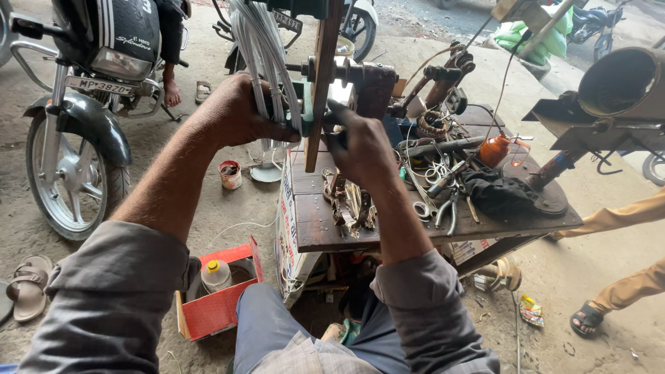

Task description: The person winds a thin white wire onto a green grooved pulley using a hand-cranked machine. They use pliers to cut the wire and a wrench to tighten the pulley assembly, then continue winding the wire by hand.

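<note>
Hands at a low wooden workbench (pixel 325 225), seen from above. Left hand (pixel 239 114): closed around a bundle of pale wires (pixel 260 48) that runs up and out of the top of the view, thumb pointing right toward a green clamp fitting (pixel 305 111). Right hand (pixel 364 149): fingers curled on a dark part just right of an upright wooden slat (pixel 322 76); what exactly it pinches is hidden behind the knuckles, probably a handle or crank of the winding device (pixel 367 79) mounted on that slat. Both hands sit close together, on either side of the slat, above the bench's near left corner. Bench top: pliers (pixel 447 208), scissors (pixel 422 208), a heap of rusty metal parts (pixel 350 204), loops of wire, an orange bottle (pixel 493 149), a black cloth (pixel 499 190). Ground left of the bench: red cardboard box (pixel 218 301) holding a plastic bottle with yellow cap (pixel 215 273); a small tin (pixel 230 174) farther back. Motorcycle (pixel 83 104) parked at upper left, a bare foot (pixel 171 91) beside it. Sandals (pixel 28 284) at the left edge. Another person's trousered leg and sandalled foot (pixel 589 317) at lower right.
</note>
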`<state>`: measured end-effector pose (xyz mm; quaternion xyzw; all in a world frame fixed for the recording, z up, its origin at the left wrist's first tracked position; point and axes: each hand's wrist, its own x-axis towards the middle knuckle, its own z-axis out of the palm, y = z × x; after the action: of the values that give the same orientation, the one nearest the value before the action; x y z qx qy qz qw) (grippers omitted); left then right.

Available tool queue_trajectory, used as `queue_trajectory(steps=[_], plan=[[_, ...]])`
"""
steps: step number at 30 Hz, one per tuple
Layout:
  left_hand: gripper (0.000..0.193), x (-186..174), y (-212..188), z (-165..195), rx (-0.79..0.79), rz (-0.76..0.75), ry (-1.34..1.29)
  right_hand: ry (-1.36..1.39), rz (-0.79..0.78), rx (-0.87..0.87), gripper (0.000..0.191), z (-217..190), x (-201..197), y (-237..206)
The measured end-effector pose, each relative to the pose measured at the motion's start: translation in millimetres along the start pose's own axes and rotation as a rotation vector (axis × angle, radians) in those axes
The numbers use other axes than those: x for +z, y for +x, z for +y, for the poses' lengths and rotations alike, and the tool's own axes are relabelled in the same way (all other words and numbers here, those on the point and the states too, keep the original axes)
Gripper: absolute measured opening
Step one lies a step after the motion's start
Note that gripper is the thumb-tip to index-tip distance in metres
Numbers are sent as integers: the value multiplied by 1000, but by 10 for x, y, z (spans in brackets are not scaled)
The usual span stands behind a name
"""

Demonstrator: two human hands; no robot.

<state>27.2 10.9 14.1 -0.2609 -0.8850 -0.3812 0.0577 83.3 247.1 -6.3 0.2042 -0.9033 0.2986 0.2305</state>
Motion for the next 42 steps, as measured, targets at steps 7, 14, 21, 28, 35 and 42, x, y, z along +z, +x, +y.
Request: queue_trajectory(steps=[7, 14, 21, 28, 35, 42], plan=[[43, 32, 29, -105, 70, 8, 66, 389, 445, 356, 24, 783, -181, -848], [44, 97, -26, -165, 40, -3, -75, -103, 76, 685, 32, 2136, 167, -1680], [44, 76, -11, -143, 103, -6, -157, -326, 18, 675, 35, 2441, 575, -1796], [44, 39, -16, -94, 78, 54, -81, -78, 156, 899, 26, 1849, 387, -1592], [42, 19, -5, -86, 78, 43, -57, 113, 547, -68, 18, 734, -74, -980], [44, -27, -18, -5, 61, 41, -56, -334, 445, -376, 14, 152, -33, -77]])
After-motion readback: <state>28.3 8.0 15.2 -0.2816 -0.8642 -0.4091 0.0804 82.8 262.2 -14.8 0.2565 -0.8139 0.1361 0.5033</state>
